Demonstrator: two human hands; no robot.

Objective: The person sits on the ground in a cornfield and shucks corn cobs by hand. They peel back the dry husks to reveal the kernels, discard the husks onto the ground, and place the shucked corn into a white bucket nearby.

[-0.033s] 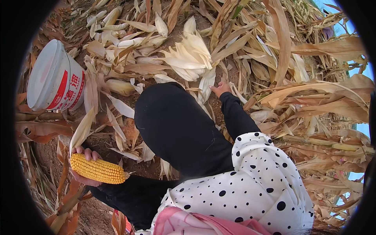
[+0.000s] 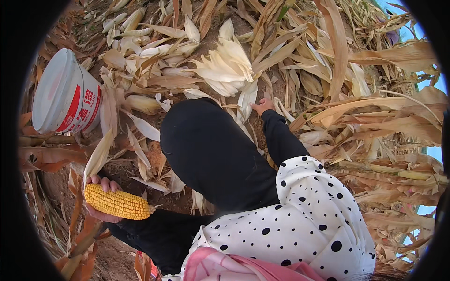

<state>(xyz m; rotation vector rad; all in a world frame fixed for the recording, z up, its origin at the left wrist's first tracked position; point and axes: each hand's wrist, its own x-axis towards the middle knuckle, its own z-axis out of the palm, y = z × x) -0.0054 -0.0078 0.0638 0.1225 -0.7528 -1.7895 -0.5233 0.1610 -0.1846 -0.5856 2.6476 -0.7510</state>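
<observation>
Corn cob: plump yellow-kernelled corn cob (image 2: 117, 202), husk peeled back from the kernels; in the left hand at lower left, lying roughly crosswise, pale ragged end pointing right.
Left hand: bare left hand (image 2: 105, 183) grasping the cob, fingers curled over its upper side, more of the hand showing below.
Husk leaf: long pale-tan dry husk leaf (image 2: 99, 153) rising just above the left fingers; can't tell if it joins the cob.
Right hand: bare right hand (image 2: 264, 106) low among the husks at upper centre, fingertips at the edge of a narrow whitish papery husk (image 2: 247, 100); can't tell if it grips it.
Husk fan: cream-coloured splayed bunch of dry husks (image 2: 229, 65), just beyond the right hand.
Knee: bent knee in black cloth (image 2: 206, 145), between the hands.
Bucket: white round plastic bucket with red markings (image 2: 70, 96), left side, beyond the left hand.
Husked ears: pale elongated ears in husk (image 2: 136, 44), heaped upper left.
Clothing: white shirt with black dots (image 2: 309, 220), pink cloth (image 2: 253, 269) at lower edge.
Stalks: tan dry corn stalks and leaves (image 2: 389, 171) along the right.
</observation>
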